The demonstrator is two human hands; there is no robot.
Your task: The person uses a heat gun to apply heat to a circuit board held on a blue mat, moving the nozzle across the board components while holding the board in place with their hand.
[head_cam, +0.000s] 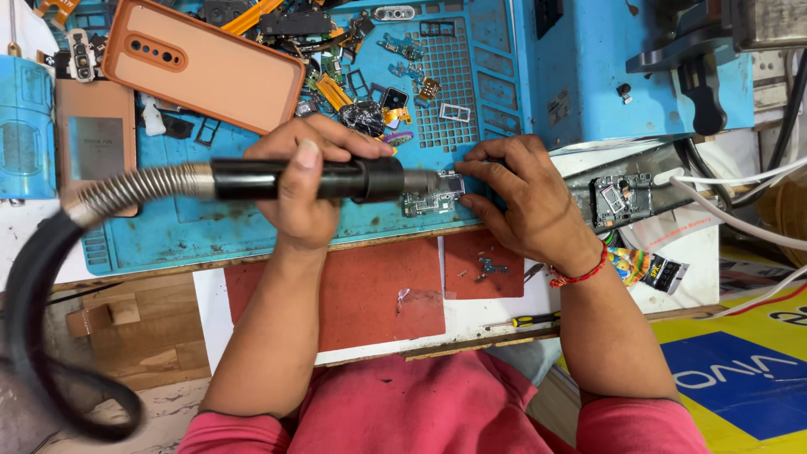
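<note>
Two hands work over a blue mat on the surface. The left hand has its fingers wrapped around a black nozzle with a metal hose. The right hand pinches a small circuit board lying at the nozzle tip.

Left hand fist-wrapped, thumb on top, forearm straight up from body. Right hand palm down, fingers pinched leftward, red thread at wrist.
</note>
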